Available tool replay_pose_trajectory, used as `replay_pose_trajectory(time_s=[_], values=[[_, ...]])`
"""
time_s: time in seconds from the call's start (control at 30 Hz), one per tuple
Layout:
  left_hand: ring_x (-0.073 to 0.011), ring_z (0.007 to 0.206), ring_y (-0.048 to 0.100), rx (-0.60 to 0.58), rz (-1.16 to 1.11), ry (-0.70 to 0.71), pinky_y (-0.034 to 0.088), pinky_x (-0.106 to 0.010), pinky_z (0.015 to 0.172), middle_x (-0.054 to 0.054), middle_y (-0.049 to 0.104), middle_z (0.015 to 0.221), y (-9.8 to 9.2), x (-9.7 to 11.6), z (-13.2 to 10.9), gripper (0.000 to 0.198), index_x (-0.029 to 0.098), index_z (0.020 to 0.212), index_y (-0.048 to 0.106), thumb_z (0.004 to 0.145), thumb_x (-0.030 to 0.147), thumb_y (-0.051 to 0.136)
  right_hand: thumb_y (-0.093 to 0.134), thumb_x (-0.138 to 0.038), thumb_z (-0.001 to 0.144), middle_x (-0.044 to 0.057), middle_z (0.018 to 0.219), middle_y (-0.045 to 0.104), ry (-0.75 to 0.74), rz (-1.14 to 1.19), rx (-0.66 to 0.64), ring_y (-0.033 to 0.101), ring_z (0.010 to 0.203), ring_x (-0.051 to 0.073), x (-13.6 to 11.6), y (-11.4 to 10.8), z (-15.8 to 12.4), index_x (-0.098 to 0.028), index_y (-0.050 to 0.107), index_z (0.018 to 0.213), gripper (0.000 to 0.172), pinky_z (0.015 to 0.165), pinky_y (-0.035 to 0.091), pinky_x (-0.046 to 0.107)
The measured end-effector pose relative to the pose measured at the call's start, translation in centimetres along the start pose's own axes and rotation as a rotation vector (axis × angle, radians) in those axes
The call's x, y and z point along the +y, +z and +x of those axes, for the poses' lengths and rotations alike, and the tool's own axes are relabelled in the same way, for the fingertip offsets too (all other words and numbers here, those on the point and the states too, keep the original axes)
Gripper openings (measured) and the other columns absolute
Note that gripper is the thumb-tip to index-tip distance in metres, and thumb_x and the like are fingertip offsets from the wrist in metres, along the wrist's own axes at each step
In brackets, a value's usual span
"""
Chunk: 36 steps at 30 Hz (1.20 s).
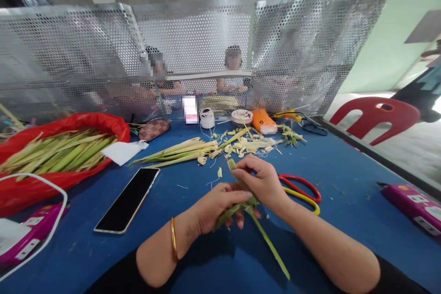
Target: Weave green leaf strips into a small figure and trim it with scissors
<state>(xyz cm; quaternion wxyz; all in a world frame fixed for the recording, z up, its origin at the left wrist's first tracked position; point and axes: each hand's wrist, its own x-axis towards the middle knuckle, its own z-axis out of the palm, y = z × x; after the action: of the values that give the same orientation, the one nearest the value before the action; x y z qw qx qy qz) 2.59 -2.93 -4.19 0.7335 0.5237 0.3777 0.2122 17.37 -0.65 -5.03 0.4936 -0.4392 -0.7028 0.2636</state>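
My left hand [216,206] and my right hand [262,181] are both closed on a folded green leaf strip [237,206] above the blue table [193,257]. The strip's short upper end [232,164] sticks up beside my right fingers. Its long thin tail [272,245] hangs down toward me. A gold bangle [173,240] sits on my left wrist. Red and yellow scissors [303,190] lie on the table just right of my right hand.
A black phone [129,200] lies to the left. A red bag of green leaves [57,154], pale leaf strips [179,150], cuttings [248,143], a thread spool [207,118], tape [241,116], an orange pack [263,121] and pink power strips [413,204] surround the work spot. People sit behind a perforated metal screen [193,41].
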Motion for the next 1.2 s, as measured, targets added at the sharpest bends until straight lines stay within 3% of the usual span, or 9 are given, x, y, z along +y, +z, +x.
replay_pose_trajectory(time_s=[0.1,0.23,0.33,0.4,0.43,0.57,0.63,0.93,1.2], values=[[-0.0098,0.046,0.058,0.049,-0.021,-0.013,0.037,-0.018,0.04,-0.009,0.072,0.077,0.4,-0.2,0.1,0.039,0.013,0.089,0.067,0.077,0.049,0.063,0.061,-0.025,0.08,-0.002,0.066,0.058,-0.032,0.052,-0.047,0.052,0.063,0.013,-0.1,0.0,0.1,-0.022,0.063,0.066,0.014,0.06,0.041,0.025],[-0.0108,0.048,0.061,0.112,-0.028,-0.02,0.045,-0.019,0.046,-0.007,0.072,0.072,0.7,-0.3,0.3,0.03,0.014,0.088,0.069,0.078,0.042,0.064,0.059,-0.028,0.084,0.0,0.072,0.064,-0.105,0.018,-0.113,0.057,0.07,0.015,-0.6,-0.7,0.2,-0.023,0.067,0.075,0.013,0.066,0.044,0.027],[-0.0101,0.052,0.063,0.17,-0.113,0.029,0.045,-0.017,0.047,-0.008,0.073,0.076,0.2,0.0,0.4,0.031,0.013,0.096,0.071,0.082,0.039,0.06,0.057,-0.033,0.086,0.003,0.081,0.066,-0.125,-0.211,0.118,0.057,0.077,0.018,-0.7,-1.5,0.4,-0.022,0.067,0.081,0.015,0.074,0.042,0.032],[-0.0094,0.054,0.063,0.239,-0.192,0.108,0.045,-0.017,0.049,-0.01,0.073,0.083,-0.4,0.2,0.3,0.035,0.013,0.105,0.069,0.084,0.039,0.059,0.057,-0.042,0.085,0.002,0.069,0.06,0.014,-0.299,0.235,0.053,0.066,0.017,-0.3,-2.0,0.8,-0.021,0.062,0.07,0.026,0.066,0.04,0.031],[-0.0093,0.055,0.063,0.275,-0.22,0.142,0.045,-0.017,0.049,-0.01,0.073,0.085,-0.7,0.2,0.3,0.036,0.013,0.108,0.068,0.084,0.039,0.059,0.056,-0.047,0.084,0.0,0.061,0.055,0.12,-0.265,0.208,0.049,0.06,0.016,-0.1,-2.1,0.9,-0.021,0.058,0.063,0.033,0.059,0.038,0.029],[-0.0092,0.052,0.062,0.291,-0.234,0.164,0.044,-0.018,0.047,-0.011,0.073,0.086,-0.9,0.1,0.3,0.038,0.013,0.109,0.068,0.083,0.039,0.061,0.06,-0.058,0.074,-0.004,0.05,0.049,0.483,0.177,-0.123,0.044,0.047,0.011,0.9,-1.7,1.2,-0.019,0.054,0.058,0.042,0.049,0.033,0.025],[-0.0089,0.052,0.061,0.257,-0.22,0.159,0.043,-0.017,0.046,-0.011,0.073,0.087,-0.7,-0.2,0.5,0.037,0.013,0.106,0.069,0.083,0.04,0.061,0.066,-0.056,0.069,-0.004,0.049,0.05,0.563,0.337,-0.173,0.042,0.044,0.01,1.1,-1.2,1.1,-0.018,0.056,0.058,0.04,0.047,0.032,0.024],[-0.0064,0.045,0.057,0.22,-0.29,0.164,0.038,-0.016,0.041,-0.009,0.073,0.087,-0.5,-0.4,0.8,0.034,0.015,0.104,0.07,0.084,0.04,0.059,0.071,-0.039,0.066,-0.006,0.042,0.046,0.424,0.477,0.246,0.039,0.042,0.009,0.8,-0.4,0.7,-0.02,0.049,0.053,0.032,0.046,0.031,0.024],[-0.0099,0.053,0.063,0.232,-0.378,0.159,0.048,-0.019,0.047,-0.01,0.073,0.09,-0.3,-0.6,0.7,0.028,0.014,0.1,0.07,0.081,0.034,0.067,0.071,-0.039,0.069,-0.006,0.042,0.046,0.413,0.461,0.338,0.04,0.043,0.009,1.8,0.0,0.7,-0.02,0.047,0.052,0.035,0.047,0.031,0.024]])
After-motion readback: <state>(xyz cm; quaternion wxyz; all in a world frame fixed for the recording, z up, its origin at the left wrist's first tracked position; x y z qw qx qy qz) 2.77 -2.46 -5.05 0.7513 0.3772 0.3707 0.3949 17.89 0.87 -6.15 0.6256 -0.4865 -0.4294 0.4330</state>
